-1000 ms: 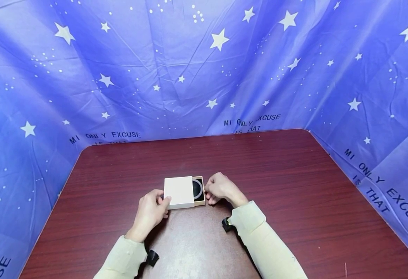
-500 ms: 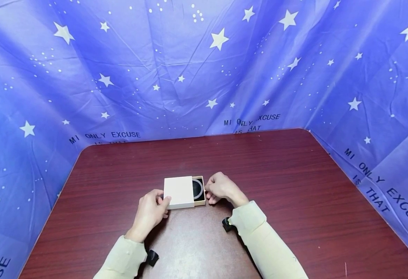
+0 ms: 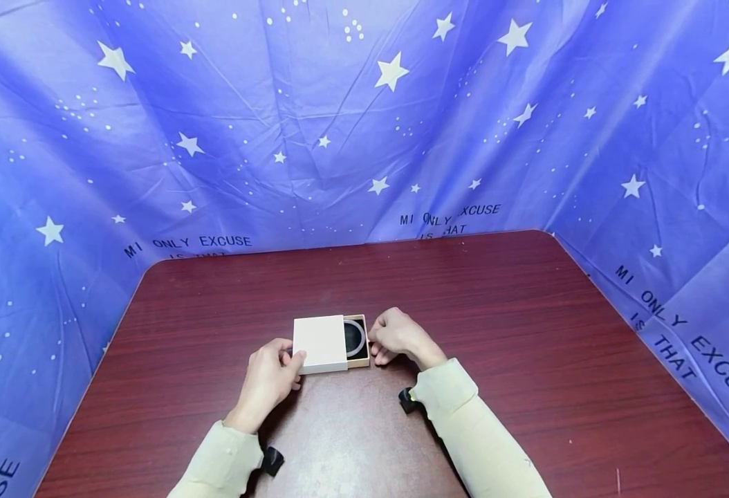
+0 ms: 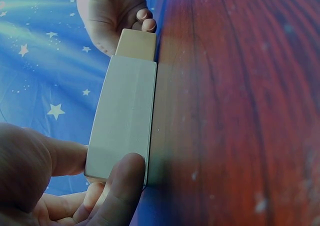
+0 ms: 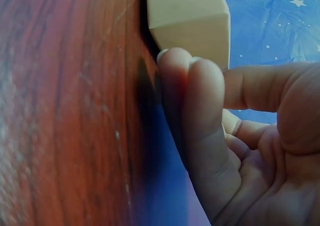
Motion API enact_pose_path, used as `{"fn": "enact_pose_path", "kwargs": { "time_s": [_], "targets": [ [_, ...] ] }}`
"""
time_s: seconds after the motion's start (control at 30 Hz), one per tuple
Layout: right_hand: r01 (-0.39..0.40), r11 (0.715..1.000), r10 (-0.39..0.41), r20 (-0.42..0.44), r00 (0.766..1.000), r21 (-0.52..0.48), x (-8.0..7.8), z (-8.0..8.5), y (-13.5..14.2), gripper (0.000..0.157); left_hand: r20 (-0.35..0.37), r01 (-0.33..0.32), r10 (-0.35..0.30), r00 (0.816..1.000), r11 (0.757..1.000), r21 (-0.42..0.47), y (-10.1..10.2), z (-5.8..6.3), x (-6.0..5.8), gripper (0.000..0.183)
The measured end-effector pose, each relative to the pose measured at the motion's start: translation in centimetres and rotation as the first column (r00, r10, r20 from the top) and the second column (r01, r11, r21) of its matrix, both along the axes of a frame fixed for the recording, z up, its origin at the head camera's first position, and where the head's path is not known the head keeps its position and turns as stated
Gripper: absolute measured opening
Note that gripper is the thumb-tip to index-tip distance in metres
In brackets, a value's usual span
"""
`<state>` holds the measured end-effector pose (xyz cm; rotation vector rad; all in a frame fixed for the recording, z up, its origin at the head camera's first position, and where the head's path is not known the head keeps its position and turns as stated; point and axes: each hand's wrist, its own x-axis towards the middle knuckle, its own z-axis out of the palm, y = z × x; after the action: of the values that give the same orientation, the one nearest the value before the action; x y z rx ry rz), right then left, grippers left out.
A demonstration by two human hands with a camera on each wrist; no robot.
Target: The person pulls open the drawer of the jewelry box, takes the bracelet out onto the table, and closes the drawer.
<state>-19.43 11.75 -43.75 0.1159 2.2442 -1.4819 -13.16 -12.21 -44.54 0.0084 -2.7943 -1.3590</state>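
A flat white drawer box lies on the table, its sleeve (image 3: 319, 342) at the left and its tan inner tray (image 3: 358, 362) partly out at the right. Inside the tray, on a black lining, a pale bangle (image 3: 362, 337) shows in part; the sleeve covers the rest. My left hand (image 3: 268, 377) grips the sleeve's left end, thumb along the near side in the left wrist view. With curled fingers my right hand (image 3: 398, 335) holds the tray's right end (image 5: 192, 38). The exact grip there is partly hidden by the fingers in the right wrist view.
The dark red wood-grain table (image 3: 495, 290) has rounded far corners. Blue cloth (image 3: 315, 104) with white stars hangs behind it and along both sides. Black straps or mounts (image 3: 271, 461) sit at both wrists, below light sleeves.
The inner tray has slid slightly to the right out of the sleeve, and the bangle with it. My right hand has moved right with the tray; my left hand stays in place.
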Motion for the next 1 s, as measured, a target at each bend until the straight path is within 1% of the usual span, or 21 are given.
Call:
{"fn": "enact_pose_path", "kwargs": {
  "time_s": [0.23, 0.53, 0.8, 1.0],
  "targets": [
    [-0.003, 1.0, 0.003, -0.018, 1.0, 0.007, 0.03, -0.12, 0.1, 0.011, -0.001, 0.001, -0.001, 1.0, 1.0, -0.002, 0.03, -0.04, 0.06, 0.031],
    [-0.012, 1.0, 0.012, -0.004, 1.0, 0.008, 0.1, 0.19, 0.44, 0.01, 0.007, -0.003, 0.003, 1.0, 1.0, 0.011, 0.08, -0.04, 0.04, 0.033],
    [-0.019, 1.0, 0.019, -0.002, 1.0, 0.01, 0.07, -0.02, 0.58, 0.011, 0.007, -0.005, 0.004, 1.0, 1.0, 0.012, 0.03, -0.09, 0.13, 0.033],
    [-0.028, 1.0, 0.028, -0.006, 1.0, -0.01, 0.12, -0.17, 1.0, 0.011, 0.001, -0.003, 0.003, 1.0, 1.0, -0.004, 0.03, -0.06, 0.08, 0.031]
  ]
}}
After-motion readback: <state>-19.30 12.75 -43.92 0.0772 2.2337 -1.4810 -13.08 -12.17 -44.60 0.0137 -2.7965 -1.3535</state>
